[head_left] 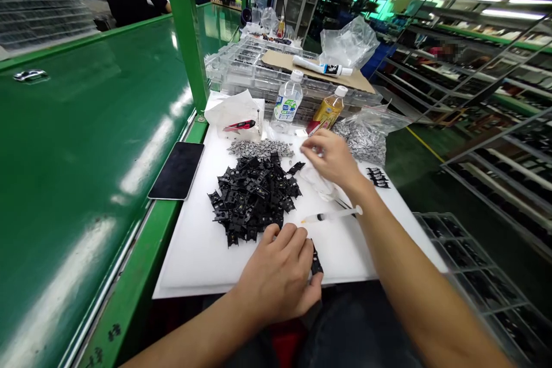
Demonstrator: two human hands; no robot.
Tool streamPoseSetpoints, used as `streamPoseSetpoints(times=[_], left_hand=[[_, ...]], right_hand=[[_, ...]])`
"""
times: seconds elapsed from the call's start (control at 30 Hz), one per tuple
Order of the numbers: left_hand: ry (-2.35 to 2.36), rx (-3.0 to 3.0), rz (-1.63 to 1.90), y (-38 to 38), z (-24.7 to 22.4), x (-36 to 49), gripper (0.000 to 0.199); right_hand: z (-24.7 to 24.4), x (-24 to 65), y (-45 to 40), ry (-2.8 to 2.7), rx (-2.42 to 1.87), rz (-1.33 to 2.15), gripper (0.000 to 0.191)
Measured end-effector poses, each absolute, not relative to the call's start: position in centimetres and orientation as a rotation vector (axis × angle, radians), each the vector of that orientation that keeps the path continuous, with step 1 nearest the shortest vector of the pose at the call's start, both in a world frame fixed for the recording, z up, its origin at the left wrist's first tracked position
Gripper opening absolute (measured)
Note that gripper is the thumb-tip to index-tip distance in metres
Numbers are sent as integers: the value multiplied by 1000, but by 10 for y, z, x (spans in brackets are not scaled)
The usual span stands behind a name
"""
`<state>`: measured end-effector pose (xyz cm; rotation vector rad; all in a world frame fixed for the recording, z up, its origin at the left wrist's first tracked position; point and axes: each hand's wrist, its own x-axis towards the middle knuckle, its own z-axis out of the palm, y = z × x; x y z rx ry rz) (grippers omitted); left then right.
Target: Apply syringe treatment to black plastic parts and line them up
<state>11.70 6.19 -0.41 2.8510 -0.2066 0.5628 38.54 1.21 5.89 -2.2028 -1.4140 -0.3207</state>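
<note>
My left hand [280,270] is closed near the front edge of the white foam board [194,253], with a small black plastic part [317,259] between thumb and fingers. A heap of similar black parts [254,195] lies just beyond it. Farther out, my right hand [331,158] is closed in a pinch beside a spread of small grey pieces [261,148]; what its fingertips hold is too small to tell. A crumpled white cloth [317,181] lies below that hand. Near my right forearm is a syringe [332,215] with an orange tip.
A phone or tablet [177,169] rests on the left edge. Behind stand a clear bottle [288,103], a yellow-labelled bottle [328,108] and a bag of grey pieces [364,141]. Black parts [378,177] sit at right. A green conveyor [103,115] and post [185,29] flank the left.
</note>
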Motion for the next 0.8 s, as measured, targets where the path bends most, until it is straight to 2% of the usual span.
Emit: streamPoseSetpoints(times=[0.07, 0.17, 0.33, 0.47, 0.8], left_hand=[[-210, 2849, 556, 62, -4, 118, 30], [-211, 2857, 549, 61, -4, 119, 29], [-233, 2848, 548, 60, -3, 121, 32], [-239, 2853, 571, 60, -3, 122, 34], [-243, 2877, 606, 59, -5, 124, 37]], right_hand=[[62, 369, -31, -1241, -2152, -474, 20], [49, 329, -100, -833, -1985, -703, 9], [-2, 261, -154, -840, -2166, -214, 6], [-17, 251, -155, -833, -2182, -252, 10], [-4, 261, -154, -855, -2138, -47, 4]])
